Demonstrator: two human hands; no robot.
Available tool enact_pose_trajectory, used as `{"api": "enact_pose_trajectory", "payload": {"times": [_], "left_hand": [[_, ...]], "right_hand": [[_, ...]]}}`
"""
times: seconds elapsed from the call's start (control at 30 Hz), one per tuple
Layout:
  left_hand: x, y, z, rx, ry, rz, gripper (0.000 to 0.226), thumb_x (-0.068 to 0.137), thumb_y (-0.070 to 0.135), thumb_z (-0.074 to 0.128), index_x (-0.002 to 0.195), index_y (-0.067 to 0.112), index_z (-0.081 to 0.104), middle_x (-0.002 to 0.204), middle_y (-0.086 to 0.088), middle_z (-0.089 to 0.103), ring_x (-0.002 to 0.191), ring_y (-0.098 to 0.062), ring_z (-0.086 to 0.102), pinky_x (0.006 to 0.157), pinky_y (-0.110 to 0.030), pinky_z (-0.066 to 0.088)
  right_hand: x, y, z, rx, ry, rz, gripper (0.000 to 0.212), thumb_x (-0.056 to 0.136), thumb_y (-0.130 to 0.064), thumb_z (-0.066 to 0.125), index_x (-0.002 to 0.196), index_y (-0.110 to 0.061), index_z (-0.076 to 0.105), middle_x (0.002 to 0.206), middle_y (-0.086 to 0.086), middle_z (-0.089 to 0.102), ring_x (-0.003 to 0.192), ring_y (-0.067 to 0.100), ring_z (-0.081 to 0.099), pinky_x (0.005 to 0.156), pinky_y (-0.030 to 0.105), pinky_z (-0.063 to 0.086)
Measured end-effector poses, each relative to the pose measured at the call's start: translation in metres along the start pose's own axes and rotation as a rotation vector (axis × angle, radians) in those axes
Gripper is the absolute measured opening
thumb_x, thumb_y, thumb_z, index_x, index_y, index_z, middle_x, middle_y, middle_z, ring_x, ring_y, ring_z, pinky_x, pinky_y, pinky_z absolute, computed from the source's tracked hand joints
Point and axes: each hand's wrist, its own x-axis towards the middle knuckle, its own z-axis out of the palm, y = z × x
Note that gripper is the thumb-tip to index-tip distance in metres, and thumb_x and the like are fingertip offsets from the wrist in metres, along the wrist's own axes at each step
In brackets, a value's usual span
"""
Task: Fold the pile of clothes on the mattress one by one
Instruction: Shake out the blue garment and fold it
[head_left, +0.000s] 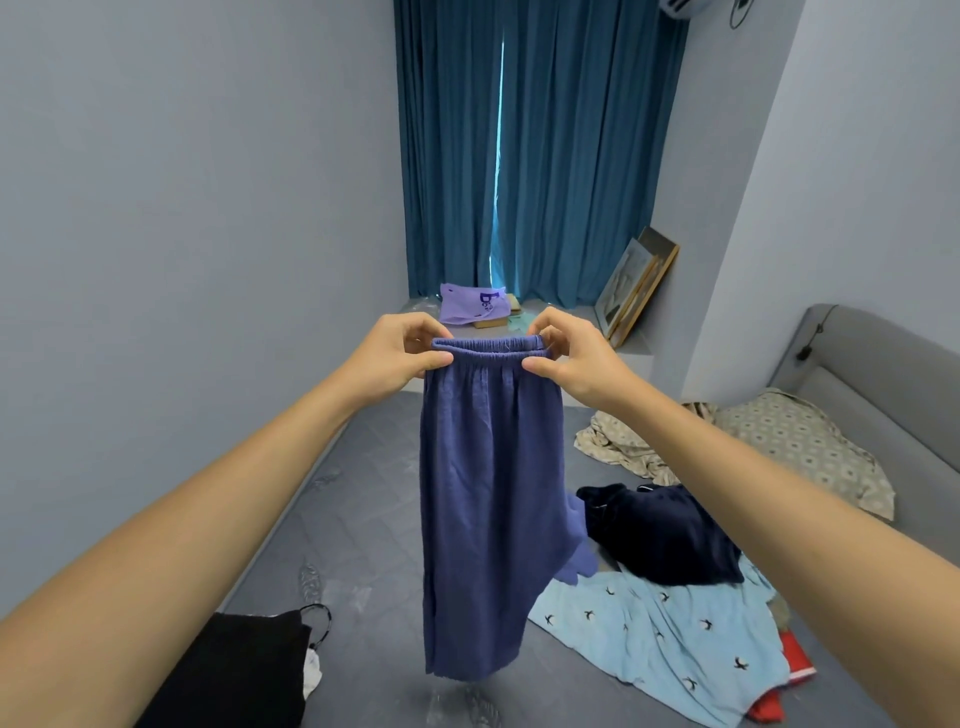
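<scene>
A pair of blue trousers (488, 509) with an elastic waistband hangs in the air over the grey mattress (363, 519). My left hand (400, 353) pinches the waistband's left end and my right hand (576, 353) pinches its right end. The legs hang straight down, their hems just above the mattress. To the right lies the pile: a dark navy garment (670, 535) on top of a light blue garment with a bird print (660, 644), and a red piece (779, 686) showing at its edge.
A folded black garment (244, 670) lies at the near left. A beige patterned sheet and pillow (779, 447) sit by the grey headboard (883, 379). A purple cloth (470, 304) and framed pictures (636, 286) rest on the ledge under blue curtains (535, 156).
</scene>
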Motion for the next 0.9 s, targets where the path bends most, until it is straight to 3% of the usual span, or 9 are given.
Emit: {"api": "enact_pose_trajectory", "payload": {"times": [0.1,0.27,0.43,0.53,0.73,0.9], "left_hand": [[-0.012,0.005,0.002,-0.016,0.005,-0.007,0.013,0.094,0.004,0.073,0.107,0.005,0.070,0.108,-0.017,0.075,0.091,-0.022,0.070,0.080,-0.050,0.061],[-0.026,0.010,0.004,-0.068,-0.007,-0.027,0.011,0.095,0.010,0.074,0.106,0.010,0.073,0.100,-0.005,0.076,0.084,-0.016,0.071,0.061,-0.031,0.059],[-0.026,0.009,0.011,-0.079,0.018,-0.046,0.012,0.096,0.008,0.072,0.108,0.007,0.072,0.098,-0.001,0.075,0.084,-0.018,0.066,0.065,-0.036,0.055],[-0.020,-0.002,0.019,-0.081,0.028,-0.074,0.013,0.097,0.008,0.071,0.109,0.005,0.071,0.098,-0.001,0.074,0.084,-0.018,0.065,0.065,-0.034,0.053],[0.007,-0.066,0.037,-0.062,0.058,-0.147,0.007,0.098,0.007,0.070,0.103,0.011,0.072,0.093,0.001,0.072,0.071,-0.010,0.056,0.053,-0.023,0.039],[0.056,-0.159,0.054,-0.070,0.023,-0.242,0.013,0.096,0.005,0.070,0.098,0.018,0.073,0.090,0.006,0.073,0.075,-0.006,0.058,0.053,-0.021,0.042]], "right_hand": [[-0.010,-0.002,-0.001,0.033,0.004,-0.005,0.019,0.091,-0.010,0.075,0.099,-0.014,0.058,0.094,0.017,0.071,0.073,0.018,0.054,0.074,0.040,0.051],[-0.022,0.000,-0.006,0.120,0.003,-0.001,0.018,0.089,-0.013,0.076,0.096,-0.018,0.060,0.092,0.014,0.071,0.068,0.017,0.055,0.070,0.035,0.049],[-0.019,0.009,-0.006,0.160,0.001,0.004,0.016,0.089,-0.015,0.076,0.096,-0.022,0.063,0.097,0.000,0.071,0.084,0.014,0.066,0.079,0.035,0.058],[-0.014,0.024,0.001,0.176,-0.005,0.028,0.016,0.089,-0.014,0.077,0.097,-0.020,0.064,0.097,0.001,0.071,0.087,0.012,0.065,0.080,0.036,0.058],[0.011,0.078,0.040,0.194,-0.030,0.112,0.014,0.090,-0.014,0.075,0.097,-0.019,0.064,0.096,0.003,0.070,0.090,0.018,0.066,0.082,0.042,0.057],[0.045,0.154,0.099,0.150,-0.044,0.211,0.019,0.088,-0.012,0.074,0.094,-0.026,0.062,0.099,-0.004,0.071,0.098,0.021,0.067,0.087,0.033,0.053]]}}
